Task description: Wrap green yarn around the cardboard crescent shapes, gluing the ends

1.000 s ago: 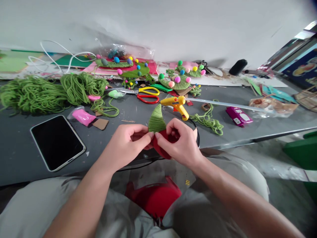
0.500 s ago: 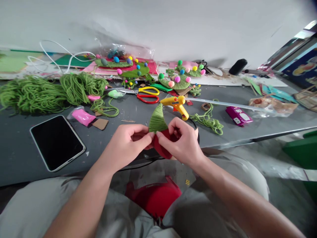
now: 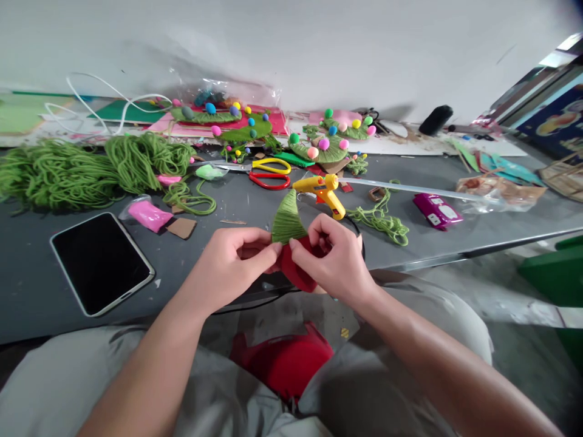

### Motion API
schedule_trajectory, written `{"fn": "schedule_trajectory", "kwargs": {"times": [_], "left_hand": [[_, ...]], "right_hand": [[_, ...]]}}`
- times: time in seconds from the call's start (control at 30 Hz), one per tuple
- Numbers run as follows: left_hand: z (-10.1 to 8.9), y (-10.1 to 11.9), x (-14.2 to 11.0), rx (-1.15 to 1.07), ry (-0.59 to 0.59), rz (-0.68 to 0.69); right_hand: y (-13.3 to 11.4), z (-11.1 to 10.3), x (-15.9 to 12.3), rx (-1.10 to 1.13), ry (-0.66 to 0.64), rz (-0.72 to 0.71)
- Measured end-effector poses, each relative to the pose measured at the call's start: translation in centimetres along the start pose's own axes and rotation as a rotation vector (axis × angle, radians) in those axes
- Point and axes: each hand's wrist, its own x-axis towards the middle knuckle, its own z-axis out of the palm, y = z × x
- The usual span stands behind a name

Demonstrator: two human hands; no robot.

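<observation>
Between both hands, over the table's front edge, is a curved, pointed piece wrapped in green yarn (image 3: pixel 288 220), with a red piece (image 3: pixel 294 267) joined or pressed to its lower end. My left hand (image 3: pixel 243 258) pinches the left side where green meets red. My right hand (image 3: pixel 334 255) grips the red part from the right, thumb on its front and fingers curled. The fingertips hide much of the seam. Just beyond the green tip lies a yellow glue gun (image 3: pixel 325 189) with a long clear glue stick in its back. Scissors (image 3: pixel 271 173) with yellow and red handles lie behind.
Green yarn (image 3: pixel 59 173) is heaped at the left behind a black-screened tablet (image 3: pixel 102 264). Yarn-wrapped shapes with pompoms (image 3: pixel 246 132) line the back. A pink packet (image 3: pixel 148 213), loose yarn (image 3: pixel 382 224) and a purple pack (image 3: pixel 437 211) lie on the grey table (image 3: pixel 204 282).
The view has shifted slightly. Both hands keep the same grip on the green and red piece, with the thumbs moved only a little.
</observation>
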Motion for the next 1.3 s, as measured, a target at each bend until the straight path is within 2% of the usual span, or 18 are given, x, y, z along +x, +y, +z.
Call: {"fn": "schedule_trajectory", "kwargs": {"times": [0.4, 0.73, 0.97, 1.13, 1.3], "left_hand": [[0.1, -0.1, 0.2, 0.034, 0.024, 0.003], [0.2, 0.0, 0.2, -0.032, 0.038, 0.001], [0.2, -0.2, 0.3, 0.014, 0.043, 0.018], [0.2, 0.0, 0.3, 0.002, 0.05, 0.02], [0.2, -0.1, 0.2, -0.048, 0.052, 0.003]], "right_hand": [[0.2, -0.3, 0.1, 0.072, -0.034, 0.052], [0.5, -2.1, 1.0, 0.182, -0.067, 0.109], [0.4, -1.6, 0.4, 0.178, -0.096, 0.041], [0.4, -1.4, 0.6, 0.189, -0.108, 0.076], [0.5, -2.2, 1.0, 0.36, -0.2, 0.145]]}}
